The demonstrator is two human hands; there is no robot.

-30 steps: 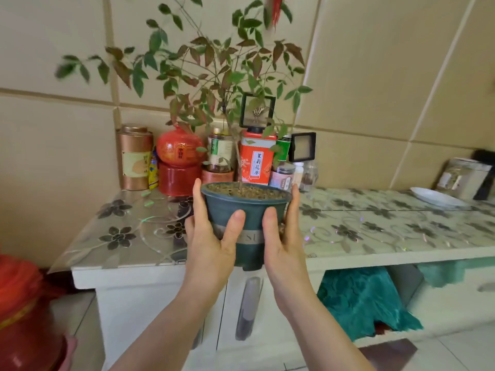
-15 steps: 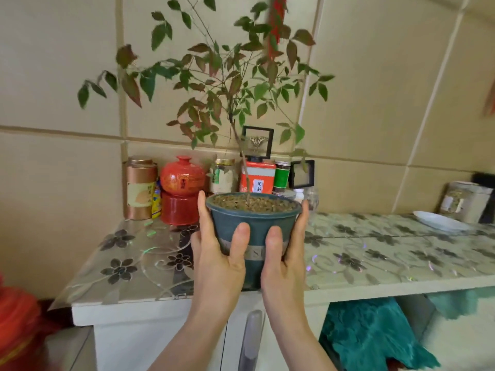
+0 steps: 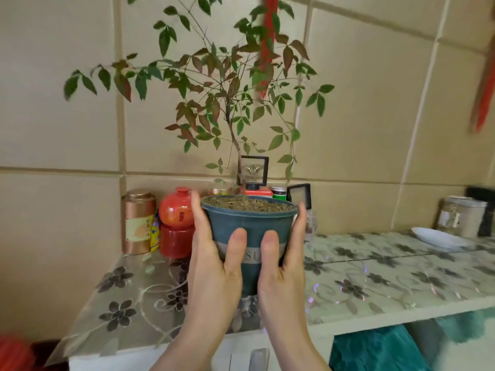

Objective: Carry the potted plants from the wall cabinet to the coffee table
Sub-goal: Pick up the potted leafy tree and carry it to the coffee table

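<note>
Both hands clasp the potted plant (image 3: 249, 231) from opposite sides: the left hand (image 3: 214, 266) wraps the pot's left wall with its thumb laid up the front and fingers reaching to the rim, and the right hand (image 3: 284, 266) mirrors it on the right wall, thumb on the front, fingers curled round the far side. The two thumbs lie side by side on the pale band across the pot.

Compared with a second ago, the pot sits higher against the background. Its rim now covers most of the orange tea tin that was in full view behind it, and the foliage has risen up the tiled wall (image 3: 67, 116). The cabinet's front edge has dropped lower in the view. The grip itself looks unchanged.

Both forearms rise from the bottom edge and converge at the pot, wrists straight, palms facing each other. The pot is upright, held in the air above the wall cabinet (image 3: 388, 279) and its flower-patterned clear cover, not touching it.

On the pale band, the letters "SU" show between the thumbs; the rest is hidden. The copper canister (image 3: 139, 220) and the red jar (image 3: 176, 223) behind the pot carry labels too blurred to read.
</note>
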